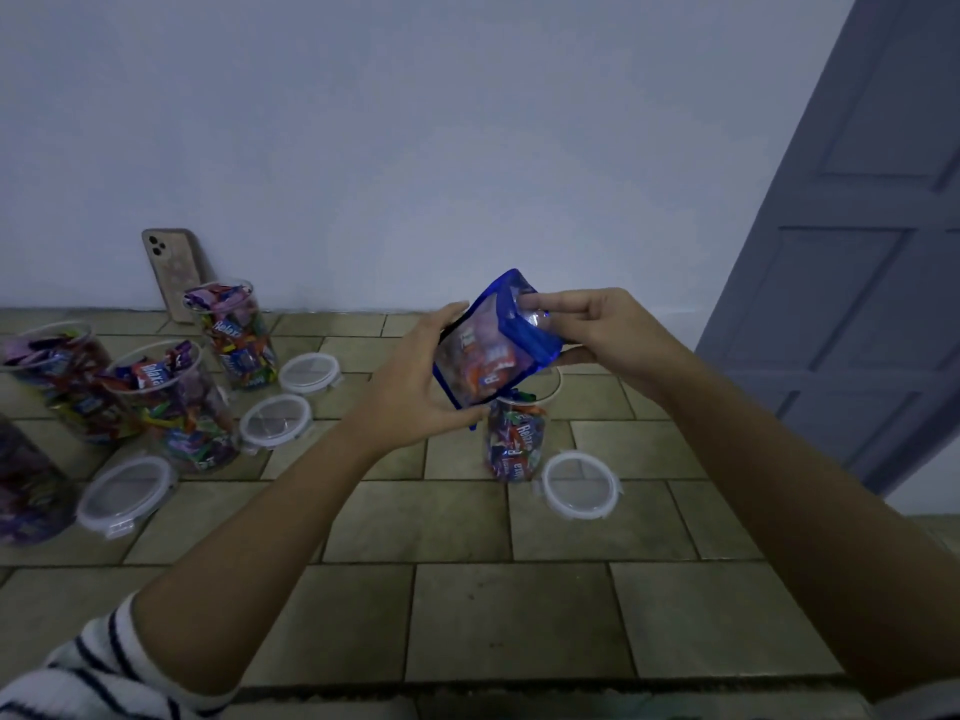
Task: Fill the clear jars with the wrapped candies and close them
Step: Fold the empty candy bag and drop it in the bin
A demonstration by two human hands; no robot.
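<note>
Head view, risk: jar (515, 439) under our bag (488, 350) looks nearly full; we judge more candies (485, 368) could overflow onto the floor (467, 615).
Hands: our left hand (415, 381) grips the bag's lower edge, right hand (602, 330) pinches its top.
Jar: clear, open, crammed with bright wrappers, well short of the floor's far edge, lid (581, 485) just beside.

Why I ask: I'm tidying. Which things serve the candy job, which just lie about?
Job: blue-edged clear candy pouch, clear plastic jars of wrapped candies, round white-rimmed clear lids.
Lying about: patterned-case phone leaning on wall, grey panelled door.
</note>
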